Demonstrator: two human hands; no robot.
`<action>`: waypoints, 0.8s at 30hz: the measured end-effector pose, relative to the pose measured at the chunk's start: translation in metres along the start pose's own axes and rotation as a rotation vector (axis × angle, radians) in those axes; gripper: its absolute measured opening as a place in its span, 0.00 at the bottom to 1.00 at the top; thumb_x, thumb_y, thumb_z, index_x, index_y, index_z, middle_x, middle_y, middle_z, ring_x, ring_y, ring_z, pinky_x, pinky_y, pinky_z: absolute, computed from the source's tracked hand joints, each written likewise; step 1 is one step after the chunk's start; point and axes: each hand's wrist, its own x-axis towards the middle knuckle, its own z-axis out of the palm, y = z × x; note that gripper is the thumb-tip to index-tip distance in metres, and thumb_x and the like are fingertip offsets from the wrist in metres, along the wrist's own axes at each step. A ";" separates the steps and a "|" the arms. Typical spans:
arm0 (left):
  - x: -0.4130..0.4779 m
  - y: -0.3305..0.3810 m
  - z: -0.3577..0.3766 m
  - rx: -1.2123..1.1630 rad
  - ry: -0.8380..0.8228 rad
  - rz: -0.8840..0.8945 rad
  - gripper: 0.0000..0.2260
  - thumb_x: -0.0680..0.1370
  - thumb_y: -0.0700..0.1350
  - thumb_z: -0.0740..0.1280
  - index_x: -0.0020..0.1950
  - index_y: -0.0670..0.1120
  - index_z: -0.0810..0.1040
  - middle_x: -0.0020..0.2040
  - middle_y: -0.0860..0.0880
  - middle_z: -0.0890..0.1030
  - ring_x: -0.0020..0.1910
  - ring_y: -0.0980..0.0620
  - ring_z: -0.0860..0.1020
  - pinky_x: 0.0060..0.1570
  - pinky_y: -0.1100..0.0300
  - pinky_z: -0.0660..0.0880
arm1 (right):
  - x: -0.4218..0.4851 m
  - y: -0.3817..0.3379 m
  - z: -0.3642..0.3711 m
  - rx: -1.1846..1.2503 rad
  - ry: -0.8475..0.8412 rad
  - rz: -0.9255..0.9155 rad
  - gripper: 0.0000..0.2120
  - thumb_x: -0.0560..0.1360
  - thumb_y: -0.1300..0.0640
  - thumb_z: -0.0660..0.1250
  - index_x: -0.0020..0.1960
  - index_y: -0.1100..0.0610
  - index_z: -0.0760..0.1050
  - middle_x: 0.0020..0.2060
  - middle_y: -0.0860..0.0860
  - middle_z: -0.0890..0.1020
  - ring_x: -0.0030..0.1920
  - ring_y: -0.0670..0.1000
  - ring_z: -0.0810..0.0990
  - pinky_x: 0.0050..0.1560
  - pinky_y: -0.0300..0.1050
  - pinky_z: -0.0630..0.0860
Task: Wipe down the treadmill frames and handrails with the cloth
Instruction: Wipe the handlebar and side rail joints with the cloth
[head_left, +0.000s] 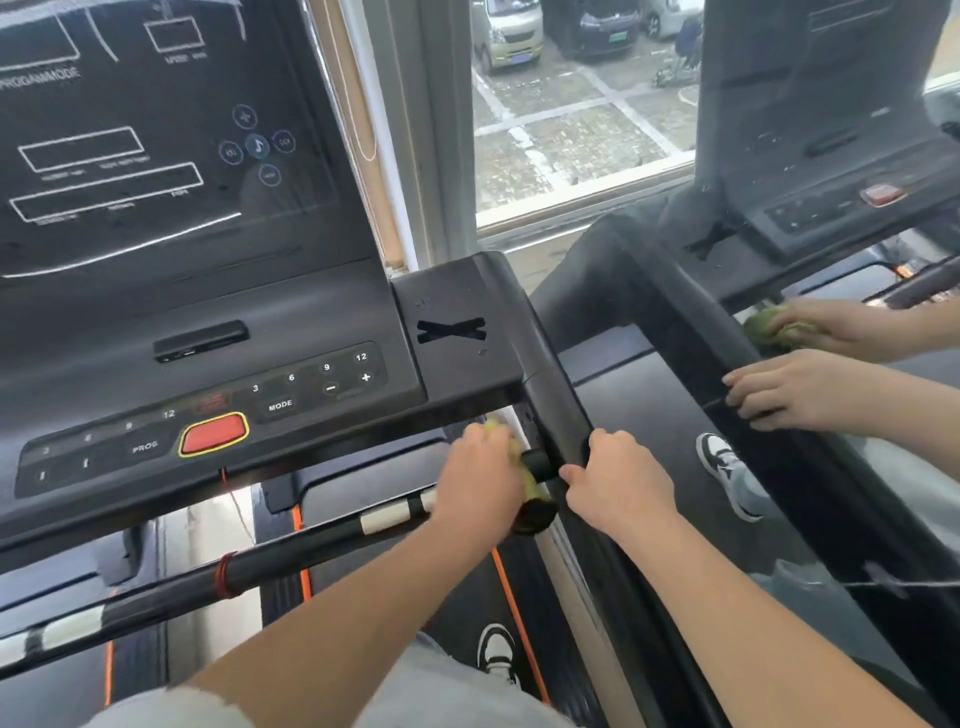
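I stand on a black treadmill facing its console (208, 364). My left hand (480, 478) grips a yellow-green cloth (527, 480) wrapped around the right end of the cross handlebar (322, 540), just under the console's corner. My right hand (618, 483) grips the black right handrail (566, 415), fingers curled over its top, right beside the cloth. The cloth is mostly hidden under my left hand.
A mirror on the right reflects both hands, the cloth and the rail (810, 364). A window (571, 114) ahead overlooks parked cars. A red stop button (214, 434) sits on the console. My white shoe (497, 654) stands on the belt beside an orange stripe.
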 end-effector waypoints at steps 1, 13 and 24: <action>0.008 0.013 0.005 0.014 -0.015 -0.007 0.08 0.81 0.44 0.64 0.59 0.46 0.75 0.57 0.43 0.75 0.57 0.40 0.75 0.54 0.49 0.71 | -0.001 0.000 0.000 -0.009 0.005 0.000 0.19 0.78 0.42 0.68 0.59 0.56 0.74 0.55 0.54 0.78 0.56 0.58 0.80 0.52 0.56 0.81; -0.094 -0.116 -0.031 0.206 0.138 0.101 0.25 0.70 0.41 0.79 0.65 0.49 0.78 0.58 0.48 0.77 0.53 0.46 0.75 0.53 0.52 0.77 | -0.014 -0.018 0.010 -0.139 0.124 -0.220 0.35 0.80 0.48 0.69 0.81 0.53 0.56 0.80 0.57 0.57 0.81 0.58 0.55 0.70 0.57 0.72; -0.139 -0.106 0.049 -1.385 0.057 -1.067 0.12 0.85 0.53 0.62 0.60 0.50 0.82 0.52 0.45 0.87 0.52 0.44 0.84 0.58 0.47 0.80 | -0.021 -0.010 0.021 -0.111 0.186 -0.472 0.26 0.75 0.52 0.75 0.72 0.55 0.75 0.74 0.54 0.72 0.77 0.56 0.66 0.73 0.57 0.71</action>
